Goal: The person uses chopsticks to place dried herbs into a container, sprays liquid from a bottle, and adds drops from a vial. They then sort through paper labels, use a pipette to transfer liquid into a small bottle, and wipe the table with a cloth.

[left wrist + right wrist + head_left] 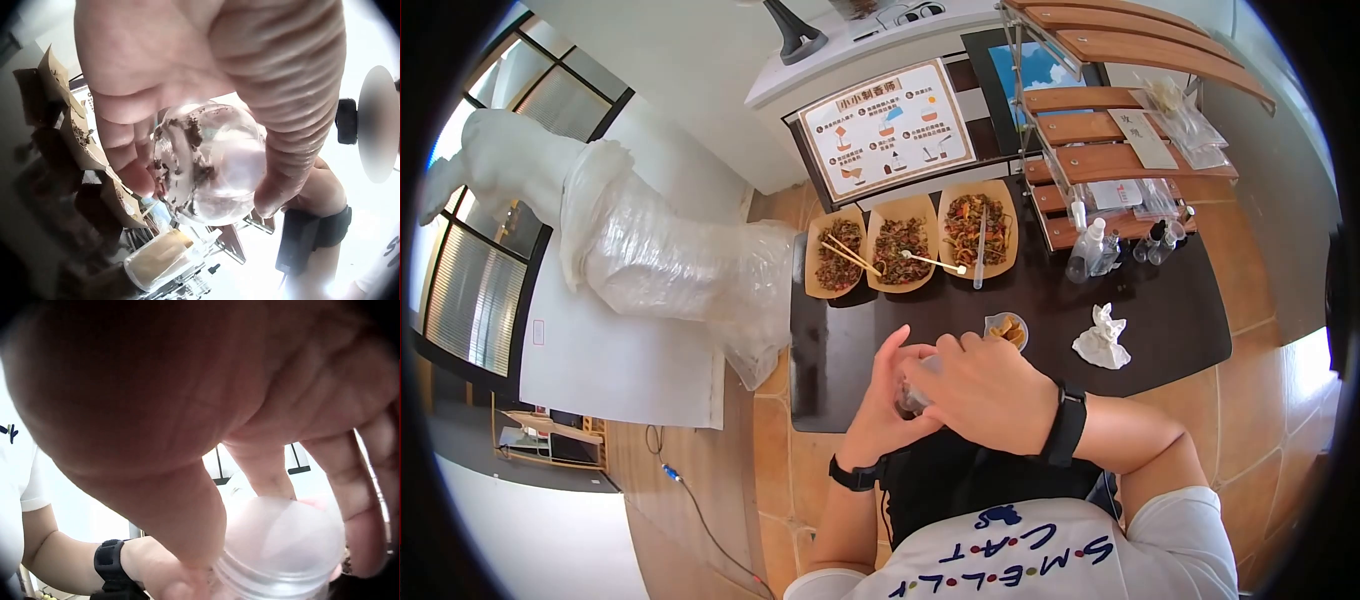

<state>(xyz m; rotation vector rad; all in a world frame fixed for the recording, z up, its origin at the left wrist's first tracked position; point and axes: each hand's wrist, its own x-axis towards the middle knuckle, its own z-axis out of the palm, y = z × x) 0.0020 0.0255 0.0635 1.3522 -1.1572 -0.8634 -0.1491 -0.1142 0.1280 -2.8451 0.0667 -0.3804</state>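
Close to my chest, past the near edge of the dark table [840, 370], both hands meet around a small clear plastic jar [917, 385]. My left hand [883, 412] grips its sides with curled fingers and thumb. In the left wrist view the clear jar [206, 165] shows dark bits clinging to its inner wall. My right hand [1000, 390] is over the top, with thumb and fingers around the translucent lid [284, 540], which sits on a ridged rim. A small dish of yellowish pieces [1006, 330] stands just beyond the right hand.
Three paper trays of dried plant bits [880, 213] stand in a row, with sticks, a white spoon and a clear dropper on them. A crumpled tissue [1103, 338], several small bottles [1090, 250] and a wooden slatted rack [1110, 130] are at the right. A printed sign [887, 130] leans behind.
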